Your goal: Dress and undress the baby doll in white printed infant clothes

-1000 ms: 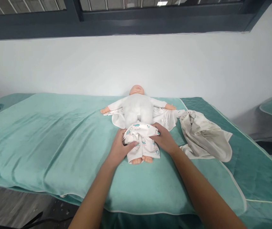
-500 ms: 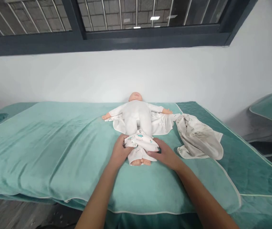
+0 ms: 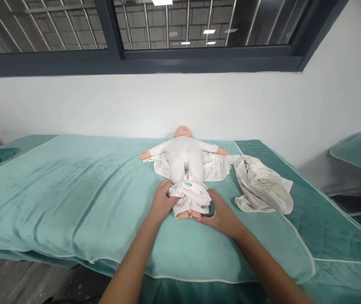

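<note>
A baby doll [image 3: 185, 147] in a white bodysuit lies on its back, head toward the wall, arms spread. White printed baby pants [image 3: 190, 192] are bunched around its lower legs, and its toes show at the hems. My left hand [image 3: 163, 200] is closed on the left side of the pants, thumb on top. On the other side my right hand [image 3: 223, 215] curves around the lower edge of the pants. Its thumb reaches the doll's toes, and its fingertips are partly hidden behind the cloth. Under the doll lies an open white printed garment [image 3: 215, 166].
A crumpled white printed cloth [image 3: 263, 185] lies right of the doll. Everything rests on a green padded bed cover [image 3: 72, 190] against a white wall [image 3: 120, 105], below a barred window [image 3: 183, 25]. A green padded edge [image 3: 358, 152] stands at far right.
My right hand has shifted down the pants, its thumb now at the doll's toes. My left hand keeps its hold. The view has tilted slightly up.
</note>
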The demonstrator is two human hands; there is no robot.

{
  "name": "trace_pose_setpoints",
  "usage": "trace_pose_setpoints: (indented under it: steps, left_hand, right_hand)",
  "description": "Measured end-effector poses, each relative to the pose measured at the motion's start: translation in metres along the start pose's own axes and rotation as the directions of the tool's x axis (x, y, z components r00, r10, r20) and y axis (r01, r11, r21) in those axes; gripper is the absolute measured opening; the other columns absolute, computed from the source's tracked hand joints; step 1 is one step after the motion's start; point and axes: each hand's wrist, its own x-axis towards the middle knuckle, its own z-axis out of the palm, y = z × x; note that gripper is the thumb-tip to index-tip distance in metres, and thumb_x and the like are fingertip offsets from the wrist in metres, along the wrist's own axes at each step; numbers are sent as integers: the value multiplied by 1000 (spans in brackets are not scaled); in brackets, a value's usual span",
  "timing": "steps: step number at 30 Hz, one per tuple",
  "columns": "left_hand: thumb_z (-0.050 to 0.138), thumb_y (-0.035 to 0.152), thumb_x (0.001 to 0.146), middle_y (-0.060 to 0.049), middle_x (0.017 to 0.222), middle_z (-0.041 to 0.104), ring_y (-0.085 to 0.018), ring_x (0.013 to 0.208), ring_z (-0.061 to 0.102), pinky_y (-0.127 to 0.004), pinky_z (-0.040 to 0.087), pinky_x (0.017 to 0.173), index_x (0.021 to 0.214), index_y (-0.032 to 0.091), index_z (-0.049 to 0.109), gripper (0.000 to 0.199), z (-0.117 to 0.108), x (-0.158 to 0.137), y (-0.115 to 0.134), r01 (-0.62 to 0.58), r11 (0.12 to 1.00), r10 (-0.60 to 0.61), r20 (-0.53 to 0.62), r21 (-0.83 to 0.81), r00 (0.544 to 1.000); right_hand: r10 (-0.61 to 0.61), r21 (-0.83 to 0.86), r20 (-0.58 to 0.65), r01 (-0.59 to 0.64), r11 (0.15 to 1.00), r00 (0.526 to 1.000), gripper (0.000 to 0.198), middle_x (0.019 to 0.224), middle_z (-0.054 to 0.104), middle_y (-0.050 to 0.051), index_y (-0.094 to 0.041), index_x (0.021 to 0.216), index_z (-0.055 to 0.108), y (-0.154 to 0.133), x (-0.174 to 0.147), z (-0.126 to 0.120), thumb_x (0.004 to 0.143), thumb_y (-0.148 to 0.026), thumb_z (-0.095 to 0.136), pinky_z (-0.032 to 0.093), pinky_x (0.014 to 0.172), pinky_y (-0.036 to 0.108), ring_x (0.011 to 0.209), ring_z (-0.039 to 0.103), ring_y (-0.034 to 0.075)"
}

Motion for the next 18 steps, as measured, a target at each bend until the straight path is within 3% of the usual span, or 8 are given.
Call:
trace_pose_setpoints:
  steps: [5, 8, 11, 14, 16, 18]
  left_hand:
    - [58, 22, 67, 0, 77, 52, -19, 81, 49, -30, 38, 74, 68, 20, 49, 9, 2, -10, 2, -22, 1000, 23, -13, 14, 1000]
    - [59, 25, 72, 2, 73, 52, -17, 75, 48, -29, 38, 69, 70, 20, 49, 12, 3, -21, 5, 62, 998, -62, -8, 16, 998]
    - [63, 31, 76, 2, 82, 57, -16, 77, 52, -28, 41, 70, 86, 21, 53, 17, 4, -34, 9, 165, 983, -164, 19, -78, 986]
    - [71, 41, 76, -5, 113, 60, -21, 101, 58, -33, 47, 85, 115, 22, 51, 48, 5, -46, 12, 166, 972, -153, 92, -165, 984]
    - [81, 42, 66, -10, 132, 54, -26, 119, 53, -38, 44, 97, 130, 24, 44, 76, 6, -52, 14, 100, 989, -88, 117, -106, 989]
    - [87, 40, 59, -12, 138, 51, -30, 126, 49, -43, 39, 103, 135, 25, 42, 90, 6, -54, 18, 20, 999, -23, 119, 25, 993]
  right_hand:
    - [-7, -50, -32, 5, 999, 999, 46, 104, 59, 5, -26, 109, 51, -2, -1, 1, 73, -43, 75, 48, 88, 48, 99, 58, 30]
    - [16, -58, -27, -17, 998, 1000, 45, 100, 60, 5, -23, 106, 53, -5, -2, 0, 74, -48, 74, 48, 85, 43, 95, 58, 27]
    - [51, -30, -34, -52, 998, 998, 44, 99, 63, 4, -22, 105, 55, -8, -3, -2, 75, -49, 73, 48, 82, 39, 92, 59, 24]
    - [84, 1, -56, -84, 996, 995, 44, 99, 65, 4, -22, 106, 57, -8, -3, -2, 75, -49, 74, 48, 80, 36, 91, 60, 23]
    - [102, 8, -55, -102, 995, 993, 43, 97, 66, 3, -23, 104, 57, -8, -3, -3, 74, -49, 74, 48, 78, 35, 90, 60, 23]
    - [120, 8, -40, -119, 993, 992, 42, 96, 67, 2, -22, 102, 58, -10, -2, -4, 74, -51, 73, 48, 76, 34, 89, 61, 22]
